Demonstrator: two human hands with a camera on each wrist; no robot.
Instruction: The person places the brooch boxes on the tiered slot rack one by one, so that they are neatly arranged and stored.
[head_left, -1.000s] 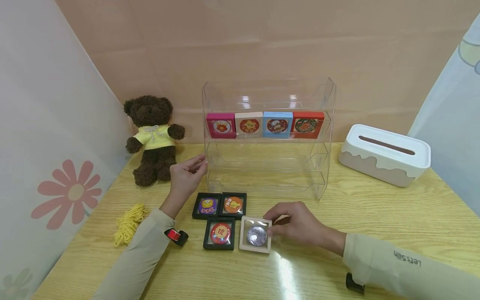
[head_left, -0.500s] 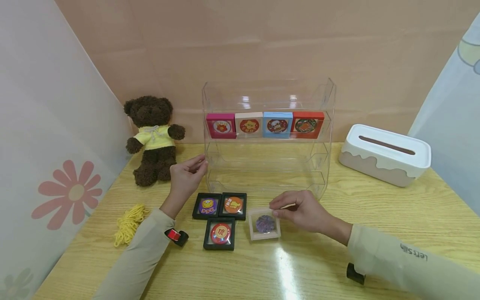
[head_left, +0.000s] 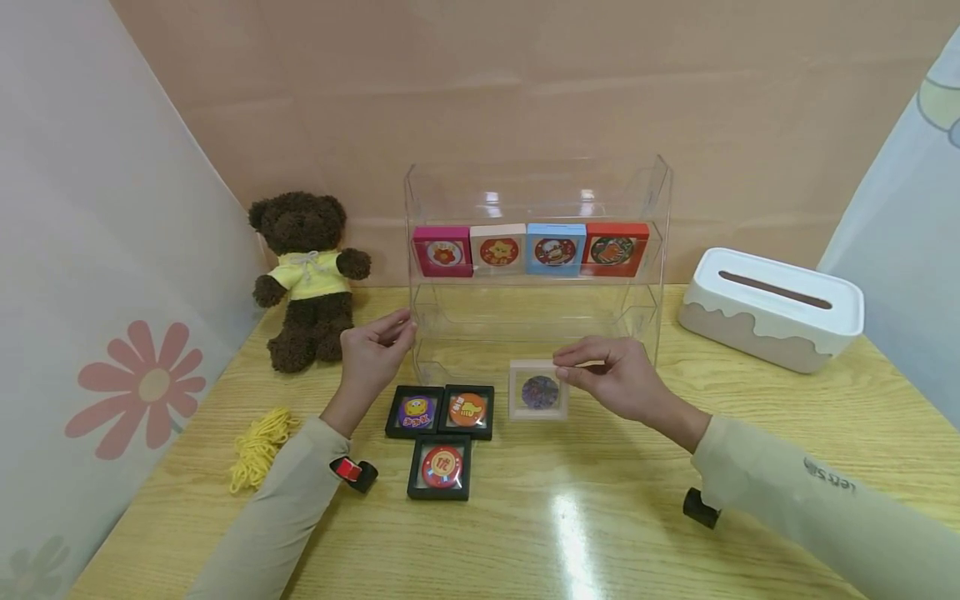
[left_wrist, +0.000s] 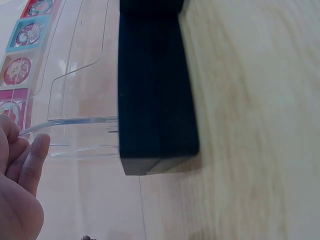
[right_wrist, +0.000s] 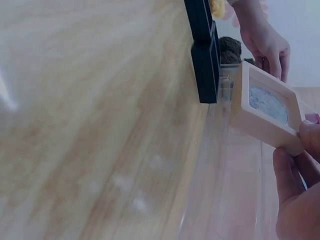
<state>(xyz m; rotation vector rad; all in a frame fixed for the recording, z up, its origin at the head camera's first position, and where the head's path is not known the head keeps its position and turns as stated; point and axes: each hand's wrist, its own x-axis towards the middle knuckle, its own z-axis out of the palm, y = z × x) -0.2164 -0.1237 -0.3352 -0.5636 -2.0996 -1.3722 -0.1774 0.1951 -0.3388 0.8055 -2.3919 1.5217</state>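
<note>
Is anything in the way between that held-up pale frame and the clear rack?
Nothing visible stands between the pale frame and the lower half of the clear rack behind it. Four frames take up the row above. Black frames lie to the left; the left hand holds the rack's left edge.

Left hand (head_left: 377,346), right hand (head_left: 611,379): pinch grips

Head view facing forward and down, wrist views close, turned sideways, all sharing the clear rack (head_left: 525,304)
</note>
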